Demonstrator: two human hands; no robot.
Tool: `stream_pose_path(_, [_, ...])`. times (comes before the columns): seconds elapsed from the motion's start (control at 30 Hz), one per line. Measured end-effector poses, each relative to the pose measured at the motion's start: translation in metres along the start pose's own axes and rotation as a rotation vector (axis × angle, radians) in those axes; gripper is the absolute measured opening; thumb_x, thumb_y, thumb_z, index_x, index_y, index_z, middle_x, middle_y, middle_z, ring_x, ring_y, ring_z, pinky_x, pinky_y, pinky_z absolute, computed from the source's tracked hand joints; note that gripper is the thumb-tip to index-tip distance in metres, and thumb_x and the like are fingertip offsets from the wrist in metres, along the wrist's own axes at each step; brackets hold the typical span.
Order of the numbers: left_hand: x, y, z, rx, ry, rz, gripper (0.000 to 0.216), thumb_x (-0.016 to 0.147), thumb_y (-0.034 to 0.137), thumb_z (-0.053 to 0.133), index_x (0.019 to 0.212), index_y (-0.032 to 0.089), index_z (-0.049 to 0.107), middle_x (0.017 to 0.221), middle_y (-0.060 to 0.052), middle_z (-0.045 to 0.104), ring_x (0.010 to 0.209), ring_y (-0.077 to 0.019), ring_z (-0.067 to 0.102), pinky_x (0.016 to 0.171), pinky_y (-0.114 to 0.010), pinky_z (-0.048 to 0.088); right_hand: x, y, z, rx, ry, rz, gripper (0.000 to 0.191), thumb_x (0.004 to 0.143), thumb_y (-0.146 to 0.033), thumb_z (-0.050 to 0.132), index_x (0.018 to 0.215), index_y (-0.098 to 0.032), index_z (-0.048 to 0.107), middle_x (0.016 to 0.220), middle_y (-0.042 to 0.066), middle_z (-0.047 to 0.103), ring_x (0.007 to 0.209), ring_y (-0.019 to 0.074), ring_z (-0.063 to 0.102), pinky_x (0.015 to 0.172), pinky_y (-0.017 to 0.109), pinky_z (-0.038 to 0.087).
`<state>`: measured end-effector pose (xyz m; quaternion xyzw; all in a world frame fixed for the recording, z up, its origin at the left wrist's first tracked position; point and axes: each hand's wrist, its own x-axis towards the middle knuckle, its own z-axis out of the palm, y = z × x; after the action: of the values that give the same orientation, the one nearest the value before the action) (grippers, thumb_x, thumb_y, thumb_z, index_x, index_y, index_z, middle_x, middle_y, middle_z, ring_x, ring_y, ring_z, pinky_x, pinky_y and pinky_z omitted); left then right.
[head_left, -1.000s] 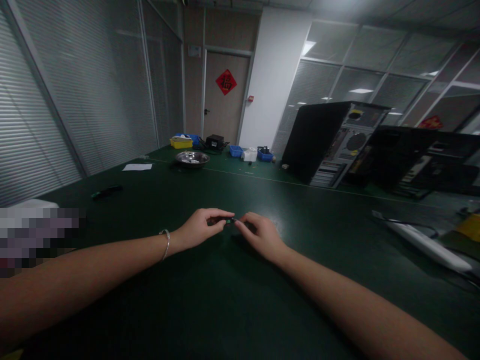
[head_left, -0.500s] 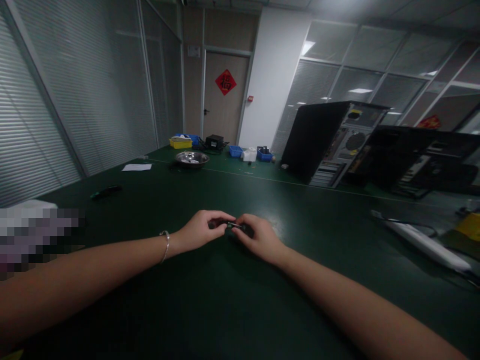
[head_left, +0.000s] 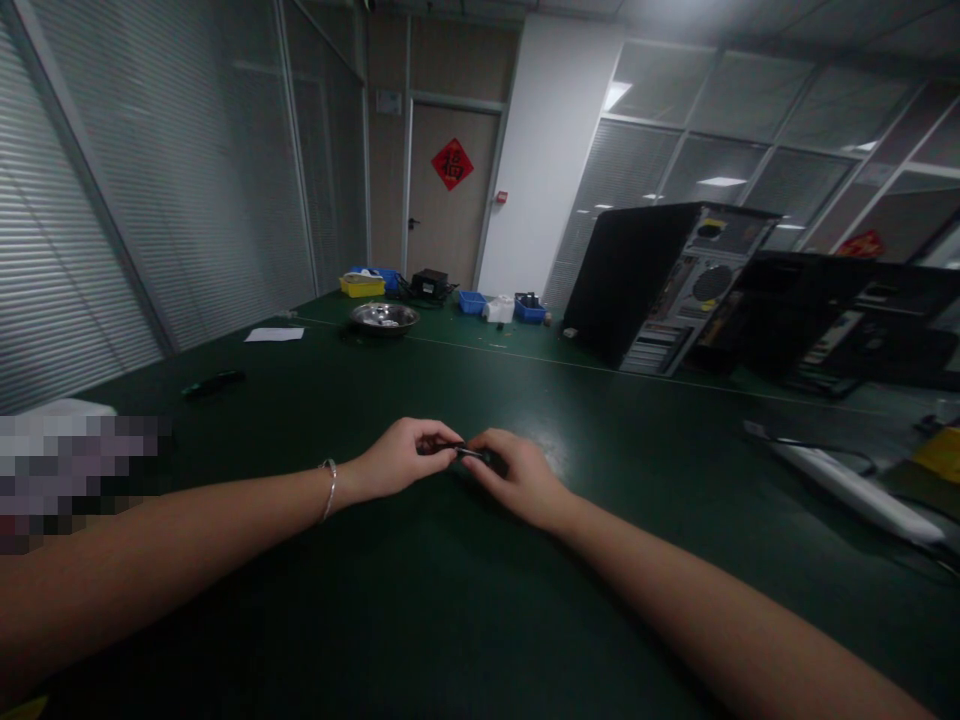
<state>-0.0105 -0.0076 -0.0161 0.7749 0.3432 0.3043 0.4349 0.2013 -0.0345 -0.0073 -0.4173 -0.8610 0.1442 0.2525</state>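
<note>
My left hand (head_left: 397, 458) and my right hand (head_left: 517, 475) meet over the dark green table (head_left: 465, 610), fingertips pinched together on a small dark object (head_left: 466, 453). The object is tiny and mostly hidden by my fingers, so its shape is unclear. A silver bracelet (head_left: 330, 488) circles my left wrist. Both forearms rest low over the table.
A black computer tower (head_left: 660, 285) and a second open case (head_left: 832, 320) stand at the right. A metal bowl (head_left: 384, 317), yellow and blue bins (head_left: 362, 285), a paper sheet (head_left: 274, 334) and a dark tool (head_left: 214, 382) lie farther back. A white power strip (head_left: 855, 490) lies at the right.
My hands have drawn slightly closer together and dropped a little toward the table, still pinching the small dark object. Nothing else has moved.
</note>
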Motion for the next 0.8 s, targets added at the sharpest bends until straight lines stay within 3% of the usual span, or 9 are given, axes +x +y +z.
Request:
stream_pose_path(0.3, [0.004, -0.006, 0.002, -0.207, 0.044, 0.013, 0.03, 0.083, 0.023, 0.06, 0.112, 0.016, 0.057, 0.093, -0.005, 0.066, 0.093, -0.0187, 0.063, 0.086, -0.035, 0.049, 0.003, 0.01, 0.005, -0.058, 0.049, 0.016, 0.031, 0.097, -0.033, 0.039, 0.081, -0.018, 0.062, 0.076, 0.003, 0.058, 0.073, 0.0145, 0.054, 0.067, 0.025, 0.04])
stream_pose_path(0.47, [0.004, -0.004, 0.001, -0.178, 0.062, 0.021, 0.024, 0.084, 0.023, 0.058, 0.107, 0.016, 0.062, 0.109, -0.008, 0.064, 0.103, -0.0202, 0.06, 0.092, -0.036, 0.047, 0.002, 0.01, 0.004, -0.061, 0.041, 0.023, 0.03, 0.097, -0.033, 0.039, 0.084, -0.019, 0.062, 0.079, 0.003, 0.058, 0.075, 0.0148, 0.054, 0.067, 0.025, 0.04])
stream_pose_path(0.8, [0.001, 0.005, 0.0, -0.09, 0.008, 0.031, 0.028, 0.083, 0.024, 0.06, 0.11, 0.018, 0.065, 0.11, -0.007, 0.064, 0.1, -0.0202, 0.06, 0.089, -0.036, 0.049, 0.003, 0.014, 0.008, -0.05, 0.057, 0.038, 0.03, 0.097, -0.035, 0.04, 0.084, -0.019, 0.061, 0.079, 0.003, 0.059, 0.075, 0.0149, 0.054, 0.067, 0.026, 0.04])
